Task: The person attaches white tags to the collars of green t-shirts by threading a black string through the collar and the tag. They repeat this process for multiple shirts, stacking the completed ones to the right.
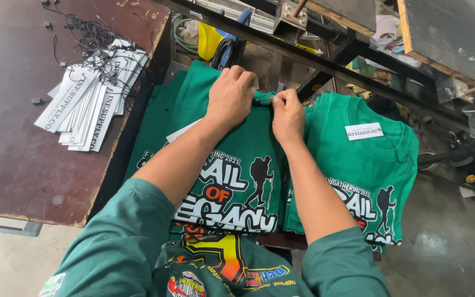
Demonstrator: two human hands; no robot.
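A: Largest first. Dark brown counter [23,165] fills the left. Right of it, lower down, two stacks of folded green shirts.

B: The one being worked?

A: Left shirt [237,181], top of its stack, just beside the counter's edge. Green, folded flat, chest print facing up: white block lettering, one orange word, a black hiker figure. Collar end points away from the person.

B: Hands?

A: Both at that collar. Left hand [231,99] curled, fingers pinched down on the neck edge. Right hand [287,116] closed narrow, thumb and fingertips nipping the same edge. The two hands nearly touch. What sits between the fingertips is too small to tell.

B: Counts?

A: Two stacks; layers in each can't be counted. Right shirt [375,165] has the same print, with one white tag [364,131] lying at its collar. One white card corner pokes out under the left forearm. On the counter, a fanned pile of white tags [86,102], well over ten, exact number unclear, with black strings [92,41] tangled behind them.

B: Anything in the way?

A: Both forearms, in green sleeves, cross the print and cover part of the lettering. A black metal frame [325,69] runs just beyond the collars. A yellow object sits behind it, partly hidden.
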